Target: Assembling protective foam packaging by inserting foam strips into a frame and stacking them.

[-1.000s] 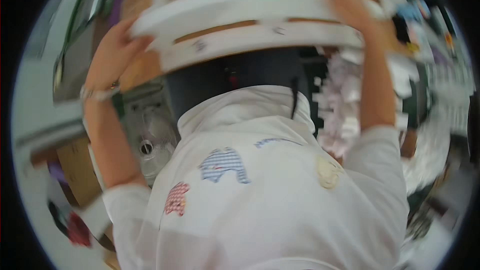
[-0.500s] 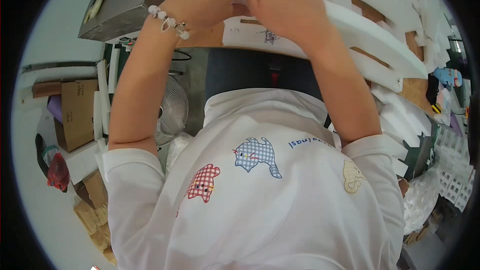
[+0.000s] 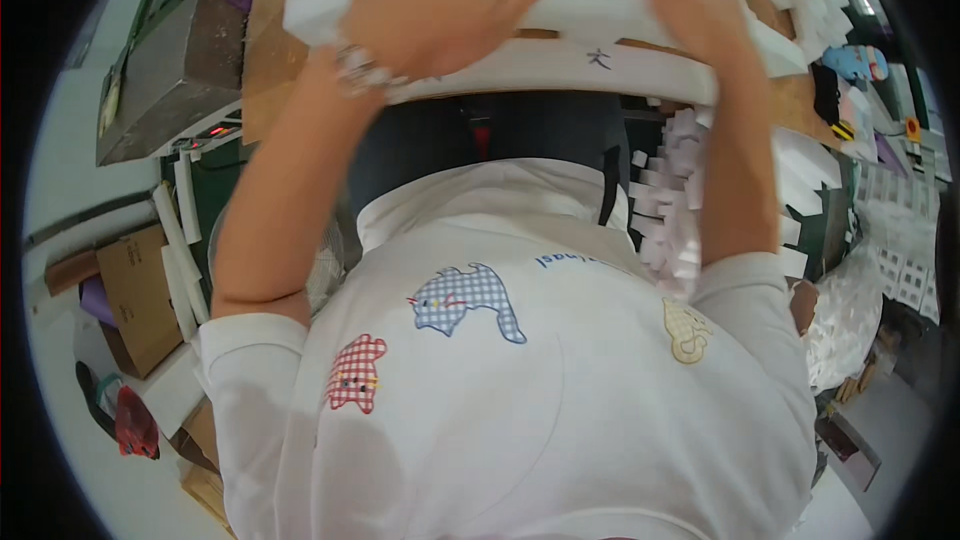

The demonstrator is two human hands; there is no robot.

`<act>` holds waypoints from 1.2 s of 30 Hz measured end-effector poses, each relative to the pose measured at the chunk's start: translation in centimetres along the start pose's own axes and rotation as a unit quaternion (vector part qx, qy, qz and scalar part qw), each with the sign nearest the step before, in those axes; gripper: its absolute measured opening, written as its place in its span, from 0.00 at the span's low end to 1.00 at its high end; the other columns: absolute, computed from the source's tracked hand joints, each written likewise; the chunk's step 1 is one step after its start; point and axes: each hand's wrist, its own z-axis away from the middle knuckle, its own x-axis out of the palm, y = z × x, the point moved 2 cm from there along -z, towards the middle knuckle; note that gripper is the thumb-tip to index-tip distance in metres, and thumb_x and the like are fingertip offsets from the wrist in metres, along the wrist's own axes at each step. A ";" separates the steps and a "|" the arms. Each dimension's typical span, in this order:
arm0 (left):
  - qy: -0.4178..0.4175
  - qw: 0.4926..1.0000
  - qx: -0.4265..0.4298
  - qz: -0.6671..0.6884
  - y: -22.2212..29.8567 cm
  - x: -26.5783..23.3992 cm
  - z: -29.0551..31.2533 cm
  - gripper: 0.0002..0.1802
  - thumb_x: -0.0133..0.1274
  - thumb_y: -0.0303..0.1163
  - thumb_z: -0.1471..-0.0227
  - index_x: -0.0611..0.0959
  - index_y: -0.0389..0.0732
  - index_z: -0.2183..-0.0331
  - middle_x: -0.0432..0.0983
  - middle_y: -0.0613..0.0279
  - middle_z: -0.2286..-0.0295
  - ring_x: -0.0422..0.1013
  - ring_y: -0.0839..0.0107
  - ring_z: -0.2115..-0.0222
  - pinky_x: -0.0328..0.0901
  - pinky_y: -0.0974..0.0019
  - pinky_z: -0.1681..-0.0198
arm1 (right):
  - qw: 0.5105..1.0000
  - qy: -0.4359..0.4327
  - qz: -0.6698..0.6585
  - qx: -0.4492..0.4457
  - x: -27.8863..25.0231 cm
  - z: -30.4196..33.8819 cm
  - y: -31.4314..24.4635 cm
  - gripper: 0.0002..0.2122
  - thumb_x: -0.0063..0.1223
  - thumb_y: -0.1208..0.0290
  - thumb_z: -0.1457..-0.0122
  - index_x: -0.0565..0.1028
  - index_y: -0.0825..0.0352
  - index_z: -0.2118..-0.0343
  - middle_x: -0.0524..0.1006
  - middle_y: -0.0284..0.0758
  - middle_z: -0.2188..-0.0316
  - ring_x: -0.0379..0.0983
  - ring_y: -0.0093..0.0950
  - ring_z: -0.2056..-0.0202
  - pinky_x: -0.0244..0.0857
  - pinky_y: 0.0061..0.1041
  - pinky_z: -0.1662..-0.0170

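Note:
My left hand (image 3: pixel 445 10) lies palm down over long white foam pieces at the table's near edge, its thumb held out and its fingertips running toward the top of the picture. To its right, my right hand (image 3: pixel 688 0) rests with straightened fingers on the same foam; motion blurs it a little. Between them shows a thick white foam bar (image 3: pixel 590 2). Nearer to me lies a white foam strip (image 3: pixel 560 65) with a dark pen mark. A beaded bracelet (image 3: pixel 362 68) circles my left wrist. Both palms are hidden from view.
A grey metal box (image 3: pixel 180 70) stands left on the wooden table (image 3: pixel 275 65). Pale foam pieces (image 3: pixel 665 200) hang or pile below the edge at right. A blue toy (image 3: pixel 855 62) lies far right; a cardboard box (image 3: pixel 142 290) stands at left.
My hands, together before, are now apart, the right one further right. The foam between them has shifted, and more foam pieces show below the table edge. The whole view has moved somewhat.

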 end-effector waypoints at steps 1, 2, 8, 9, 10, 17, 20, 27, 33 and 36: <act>-0.002 1.000 0.001 -0.001 0.2 0.3 0.1 0.24 0.44 0.36 0.44 0.69 0.33 0.49 0.69 0.50 0.53 0.64 0.55 0.51 0.53 0.45 0.43 | 0.980 -0.177 0.058 0.068 0.6 -1.0 -3.8 0.15 0.43 0.64 0.41 0.75 0.65 0.55 0.76 0.37 0.55 0.72 0.35 0.54 0.56 0.54 0.46; 0.025 0.998 -0.002 -0.055 0.2 0.2 0.6 0.23 0.44 0.37 0.43 0.71 0.36 0.49 0.71 0.53 0.54 0.66 0.58 0.53 0.56 0.48 0.45 | 0.922 -0.347 0.112 0.130 0.7 -1.4 -5.2 0.16 0.43 0.64 0.41 0.74 0.64 0.53 0.75 0.37 0.54 0.71 0.35 0.52 0.55 0.55 0.46; 0.224 0.949 0.017 -0.223 -4.8 -0.3 4.5 0.20 0.45 0.41 0.42 0.76 0.44 0.50 0.75 0.63 0.54 0.70 0.62 0.52 0.60 0.47 0.49 | 0.952 -0.155 0.088 0.247 -7.2 4.6 13.5 0.27 0.39 0.44 0.39 0.66 0.52 0.41 0.62 0.28 0.39 0.54 0.32 0.37 0.41 0.42 0.36; 0.220 0.944 -0.044 -0.243 -5.0 -0.4 4.3 0.21 0.43 0.43 0.41 0.75 0.45 0.49 0.75 0.64 0.53 0.70 0.63 0.51 0.56 0.43 0.46 | 0.961 -0.124 0.109 0.221 -7.9 5.6 16.6 0.27 0.37 0.43 0.40 0.63 0.49 0.40 0.61 0.26 0.38 0.49 0.32 0.35 0.29 0.52 0.38; 0.209 0.934 -0.110 -0.267 -4.9 -0.5 4.4 0.22 0.42 0.44 0.41 0.73 0.46 0.48 0.74 0.64 0.53 0.69 0.63 0.50 0.52 0.39 0.43 | 0.969 -0.096 0.123 0.192 -8.3 6.2 17.9 0.28 0.35 0.41 0.40 0.60 0.45 0.38 0.60 0.24 0.38 0.45 0.31 0.33 0.18 0.62 0.40; 0.276 0.955 -0.017 -0.106 3.2 2.5 -2.5 0.24 0.43 0.43 0.44 0.74 0.43 0.49 0.77 0.59 0.56 0.68 0.64 0.49 0.48 0.35 0.42 | 0.995 -0.060 0.080 -0.003 0.2 0.5 0.1 0.22 0.38 0.53 0.38 0.66 0.54 0.44 0.70 0.29 0.46 0.64 0.32 0.45 0.47 0.56 0.42; 0.212 0.968 -0.027 -0.130 2.0 2.3 -1.3 0.23 0.42 0.41 0.43 0.74 0.44 0.49 0.75 0.59 0.54 0.69 0.64 0.49 0.46 0.35 0.42 | 0.991 -0.038 0.126 -0.039 -0.1 0.5 -1.3 0.21 0.41 0.61 0.39 0.67 0.67 0.47 0.73 0.39 0.51 0.66 0.40 0.47 0.52 0.55 0.44; 0.149 0.969 -0.155 -0.120 -4.9 -1.2 2.6 0.28 0.40 0.44 0.41 0.65 0.45 0.42 0.67 0.63 0.46 0.60 0.64 0.42 0.40 0.30 0.41 | 0.932 -0.032 0.215 0.290 -12.2 9.3 21.2 0.31 0.31 0.44 0.38 0.58 0.59 0.37 0.61 0.31 0.39 0.54 0.33 0.38 0.26 0.57 0.39; 0.171 0.978 -0.034 -0.114 2.2 -0.5 -2.9 0.30 0.39 0.45 0.41 0.62 0.45 0.40 0.64 0.62 0.43 0.55 0.64 0.39 0.35 0.33 0.39 | 0.990 0.085 0.075 -0.080 -0.3 -0.5 -1.7 0.24 0.41 0.59 0.39 0.63 0.67 0.43 0.66 0.43 0.44 0.59 0.42 0.41 0.49 0.54 0.42; 0.081 0.985 -0.114 -0.101 -1.8 -0.5 -0.4 0.31 0.38 0.45 0.40 0.59 0.44 0.38 0.58 0.61 0.40 0.49 0.65 0.37 0.31 0.36 0.38 | 0.985 -0.018 0.102 0.136 -2.5 3.0 9.1 0.29 0.42 0.46 0.41 0.65 0.61 0.42 0.62 0.35 0.39 0.57 0.34 0.40 0.49 0.34 0.39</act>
